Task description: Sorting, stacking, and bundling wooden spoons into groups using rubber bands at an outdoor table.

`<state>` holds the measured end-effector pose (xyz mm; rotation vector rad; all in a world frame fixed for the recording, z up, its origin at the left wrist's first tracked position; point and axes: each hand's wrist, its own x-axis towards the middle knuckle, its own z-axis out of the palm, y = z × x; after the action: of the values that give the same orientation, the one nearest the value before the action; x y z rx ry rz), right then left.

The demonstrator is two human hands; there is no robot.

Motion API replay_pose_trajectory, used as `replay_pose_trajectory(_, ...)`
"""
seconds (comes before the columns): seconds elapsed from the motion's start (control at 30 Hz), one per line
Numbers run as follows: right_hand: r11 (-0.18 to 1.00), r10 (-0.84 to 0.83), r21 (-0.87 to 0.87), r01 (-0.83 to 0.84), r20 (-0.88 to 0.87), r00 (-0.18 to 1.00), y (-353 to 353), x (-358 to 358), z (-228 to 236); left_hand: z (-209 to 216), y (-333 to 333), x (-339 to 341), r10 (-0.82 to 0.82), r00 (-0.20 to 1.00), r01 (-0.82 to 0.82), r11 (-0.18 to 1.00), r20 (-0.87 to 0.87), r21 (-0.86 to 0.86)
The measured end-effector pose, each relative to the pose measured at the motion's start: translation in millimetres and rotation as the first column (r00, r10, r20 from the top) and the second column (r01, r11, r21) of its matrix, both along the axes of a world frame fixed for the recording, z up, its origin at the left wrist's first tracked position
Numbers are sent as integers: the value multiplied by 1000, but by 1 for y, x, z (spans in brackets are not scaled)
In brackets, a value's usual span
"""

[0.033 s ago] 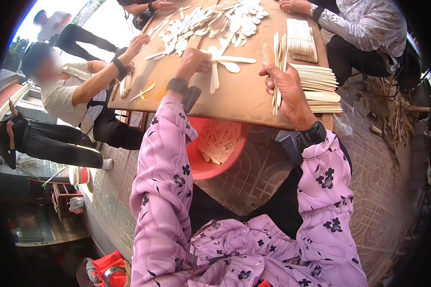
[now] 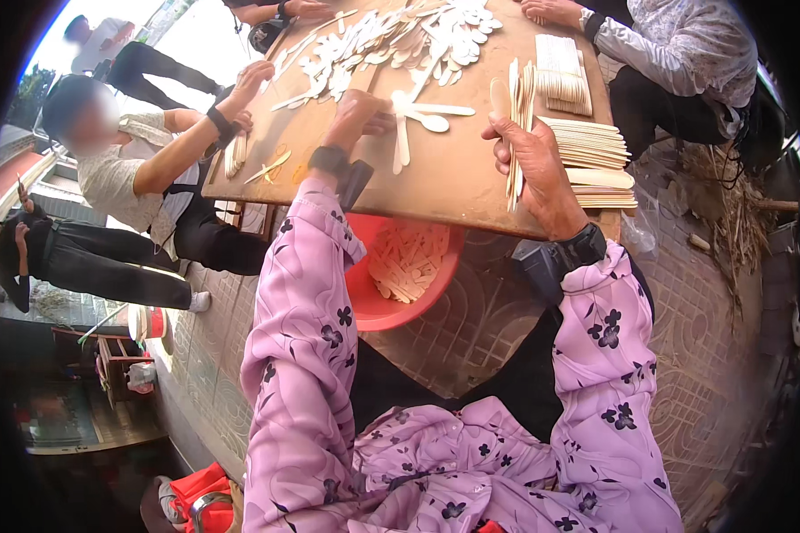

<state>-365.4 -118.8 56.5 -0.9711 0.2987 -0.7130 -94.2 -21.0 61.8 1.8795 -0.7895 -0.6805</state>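
Wooden sticks lie unchanged, without advance; right grip, two o'clock, encloses a bundle; left grip, twelve o'clock, hold unclear.

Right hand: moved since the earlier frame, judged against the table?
No, no visible shift either way: the right hand keeps its place beside the stacked sticks on the table.
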Motion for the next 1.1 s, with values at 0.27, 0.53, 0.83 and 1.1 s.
replay_pose_trajectory(0.27, 974, -100, -203, 103, 24, 995, 4, 11, 6, 76, 38, -23, -141, 967, 151, 988, 210, -32)
replay_pose_trajectory(0.53, 940, 28, -340, -37, -32, 999, 18, 10, 12, 111, -7, -125, -298, 912, 299, 953, 283, 40)
replay_pose_trajectory(0.83, 997, 58, 38, -60, 32, 998, -4, 0, 0, -1, -5, -30, -55, 749, -304, 857, 661, 416)
replay_pose_trajectory(1.1, 996, 77, -46, -79, -59, 995, -2, 6, -8, -6, 19, -11, 39, 977, -86, 972, 211, 219)
